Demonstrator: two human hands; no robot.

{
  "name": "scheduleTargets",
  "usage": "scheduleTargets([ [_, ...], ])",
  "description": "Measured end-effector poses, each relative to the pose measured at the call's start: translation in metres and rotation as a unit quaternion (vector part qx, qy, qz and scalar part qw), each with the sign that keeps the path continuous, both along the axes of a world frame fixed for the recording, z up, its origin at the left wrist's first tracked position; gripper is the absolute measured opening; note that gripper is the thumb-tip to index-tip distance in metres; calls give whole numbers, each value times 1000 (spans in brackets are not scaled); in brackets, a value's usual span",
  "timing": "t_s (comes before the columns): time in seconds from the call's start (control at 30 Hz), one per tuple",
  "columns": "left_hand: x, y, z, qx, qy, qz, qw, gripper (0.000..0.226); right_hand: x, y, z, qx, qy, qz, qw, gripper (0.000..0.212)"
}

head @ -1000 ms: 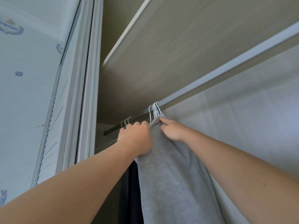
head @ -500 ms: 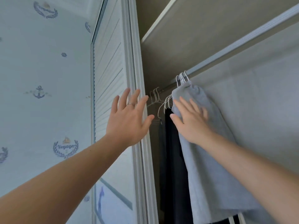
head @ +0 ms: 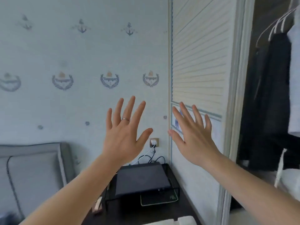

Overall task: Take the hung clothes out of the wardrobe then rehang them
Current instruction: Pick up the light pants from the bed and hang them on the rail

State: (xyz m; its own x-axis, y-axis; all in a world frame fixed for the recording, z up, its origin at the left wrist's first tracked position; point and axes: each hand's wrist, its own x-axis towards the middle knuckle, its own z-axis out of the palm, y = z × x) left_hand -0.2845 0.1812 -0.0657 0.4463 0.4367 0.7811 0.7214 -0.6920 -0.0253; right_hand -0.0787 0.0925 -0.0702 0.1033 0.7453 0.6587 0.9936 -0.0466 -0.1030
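Hung clothes (head: 279, 88) are way over at the right, inside the open wardrobe (head: 240, 82). A dark garment (head: 267, 103) fills most of the opening, and a pale grey garment (head: 294, 75) hangs just beside it. White hangers (head: 276, 25) fan out above them. Both hands are well apart from the clothes.

Left hand (head: 123, 135) is up and spread wide, fingers splayed, its back to the camera. It has a ring (head: 125, 119) on one finger and grips nothing. Right hand (head: 193, 137) is spread too and empty, raised before the lower part of the louvred door (head: 199, 62). Whether it touches the door, can't tell. The two hands are near each other, thumbs not meeting.

Down below, a dark worktop (head: 129, 213) carries a black wire stand (head: 178, 191) at its back right corner, hard against the wardrobe's side. A flat black box (head: 141, 179) lies on top of the stand. Cables (head: 155, 158) climb from behind it to a wall socket (head: 153, 142).

Off the worktop's left edge is a grey padded headboard (head: 32, 168). Behind it all runs pale blue wallpaper (head: 65, 46), printed with anchors and crests.
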Motion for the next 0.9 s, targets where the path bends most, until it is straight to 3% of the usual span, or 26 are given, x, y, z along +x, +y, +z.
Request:
scheduleTargets([
  [0.17, -139, -20, -84, -102, 13, 115, 988, 73, -127, 22, -72, -78, -1, 110, 991, 65],
  [0.3, -246, -42, -142, -173, 22, 227, 958, 73, -224, 38, -117, -143, -8, 195, 970, 68],
  [0.57, -417, -92, -227, -278, -8, 408, 870, 81, -404, 69, -185, -225, -44, 352, 907, 67],
  [0.9, -566, -136, -303, -365, -79, 565, 736, 86, -615, 110, -260, -314, -138, 510, 789, 74],
])
